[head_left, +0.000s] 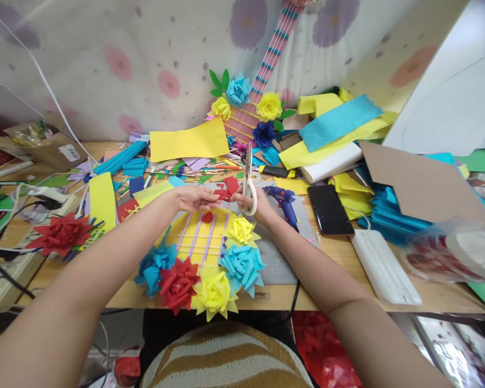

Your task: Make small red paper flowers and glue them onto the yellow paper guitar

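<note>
My left hand (194, 198) pinches a small red paper piece (227, 189) above the table. My right hand (255, 203) grips white-handled scissors (248, 178) with the blades pointing up, right beside the red piece. Below both hands lies a yellow paper guitar craft (200, 240) with purple strings, ringed by blue, red and yellow paper flowers. A small red dot (207, 217) sits on its yellow face.
A blue glue gun (283, 200), a black phone (330, 210) and a white keyboard (383, 267) lie to the right. A second paper guitar (253, 110) leans on the wall. Paper sheets, cardboard (420, 183), a red flower (61, 235) and cables crowd the table.
</note>
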Available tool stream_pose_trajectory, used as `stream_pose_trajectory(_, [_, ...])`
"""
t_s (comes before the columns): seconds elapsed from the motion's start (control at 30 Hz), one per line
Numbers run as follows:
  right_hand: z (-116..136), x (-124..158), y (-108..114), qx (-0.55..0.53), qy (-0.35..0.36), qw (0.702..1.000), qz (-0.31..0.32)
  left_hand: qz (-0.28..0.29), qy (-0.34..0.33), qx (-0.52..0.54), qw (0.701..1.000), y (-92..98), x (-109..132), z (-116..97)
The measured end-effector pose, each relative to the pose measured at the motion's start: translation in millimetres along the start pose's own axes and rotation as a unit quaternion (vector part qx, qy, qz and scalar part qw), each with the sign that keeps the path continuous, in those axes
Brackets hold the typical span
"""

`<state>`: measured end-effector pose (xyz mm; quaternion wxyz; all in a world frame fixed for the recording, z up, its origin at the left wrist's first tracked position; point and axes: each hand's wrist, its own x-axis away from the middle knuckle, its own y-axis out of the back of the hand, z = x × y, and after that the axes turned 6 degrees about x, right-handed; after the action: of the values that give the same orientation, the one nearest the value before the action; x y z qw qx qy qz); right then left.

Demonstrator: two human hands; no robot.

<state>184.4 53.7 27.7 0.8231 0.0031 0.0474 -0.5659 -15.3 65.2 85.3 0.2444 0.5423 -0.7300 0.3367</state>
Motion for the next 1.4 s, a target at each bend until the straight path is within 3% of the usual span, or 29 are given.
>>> stream_pose_trajectory(0.23, [2.0,1.1,-0.2,-0.013,-0.018,1.0,0.005,0.048,0.018,-0.047,0.998,-13.3,-5.4,-3.3])
stream_pose_trajectory(0.77, [-5.6,-3.4,2.1,0.042,-0.015,0.999,-0.005,0.04,-0.017,-0.087,0.995,-8.7,-4.4,-2.2])
stream_pose_trajectory(0.9, [-3.0,-2.9,0.8,0.06,-0.008,0.998,-0.026,0.035,-0.045,-0.079,0.995,-13.2,-4.0,0.5])
stream_pose_trajectory(1.07, [-5.2,-3.5,4.2,0.126,0.012,0.991,-0.037,-0.025,-0.132,-0.084,0.987,-17.9,-7.8,6.2])
stream_pose_trajectory(1.2, [-1.1,-1.9,16.2,0.318,0.0,0.947,-0.034,-0.022,-0.217,-0.083,0.972,-7.6,-7.0,8.8])
stream_pose_trajectory(1.3, [4.7,-0.8,24.2,0.451,0.006,0.892,0.021,-0.053,-0.283,-0.056,0.956,2.2,-4.7,11.4])
stream_pose_trajectory(1.4, [7.2,-1.1,27.7,0.503,0.033,0.86,0.082,-0.079,-0.328,-0.031,0.941,5.5,-2.8,14.5])
